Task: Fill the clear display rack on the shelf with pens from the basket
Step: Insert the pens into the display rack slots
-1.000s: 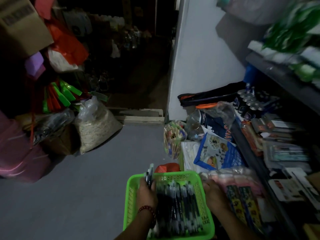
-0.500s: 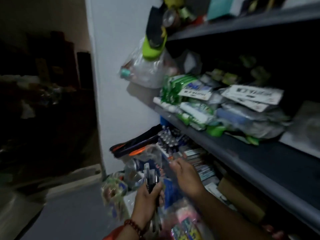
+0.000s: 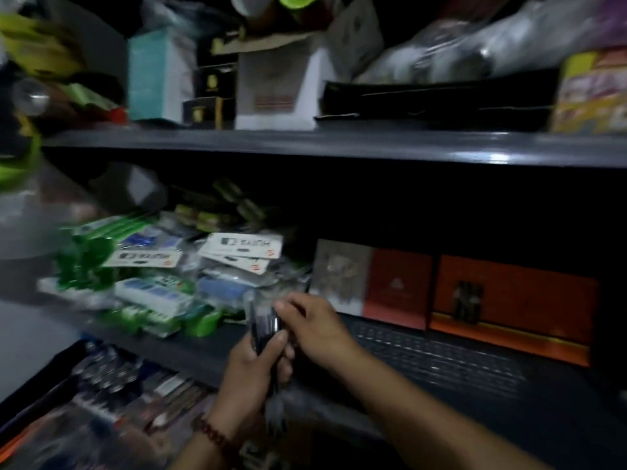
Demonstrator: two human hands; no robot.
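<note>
Dark grey shelves (image 3: 305,144) are holding boxes (image 3: 271,93) and packets (image 3: 152,293), and the room is looking very dim.

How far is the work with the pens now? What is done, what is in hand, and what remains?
Done: a bunch of pens is gripped upright in the left hand, in front of the shelf. In hand: the right hand is at the pens' tops, seemingly picking one; blur hides any pinch. Left: all the placing. No clear rack shows in this view, and I see no pen placed.
</note>
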